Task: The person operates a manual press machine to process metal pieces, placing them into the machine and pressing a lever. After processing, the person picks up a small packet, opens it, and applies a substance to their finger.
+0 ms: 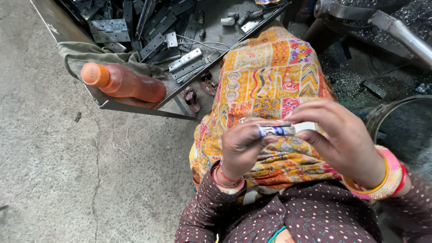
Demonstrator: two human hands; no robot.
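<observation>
Both hands are raised over my lap and pinch one small packet (pixel 281 130), a narrow blue and white pouch with a silvery end. My left hand (pixel 243 146) grips its left end between thumb and fingers. My right hand (pixel 344 141) holds the right end, where a white part shows. Red threads circle the left wrist, and pink and yellow bangles (pixel 384 177) sit on the right wrist. Beneath the hands lies a patterned orange and yellow cloth (pixel 265 76) over my knees.
A low metal table (pixel 130 108) at the upper left carries several grey metal hinges (pixel 184 60) and an orange-capped bottle (pixel 121 83) lying on an olive cloth. Sandalled feet (pixel 200 92) show under it. Concrete floor spreads left. Dark machine parts (pixel 391 27) stand upper right.
</observation>
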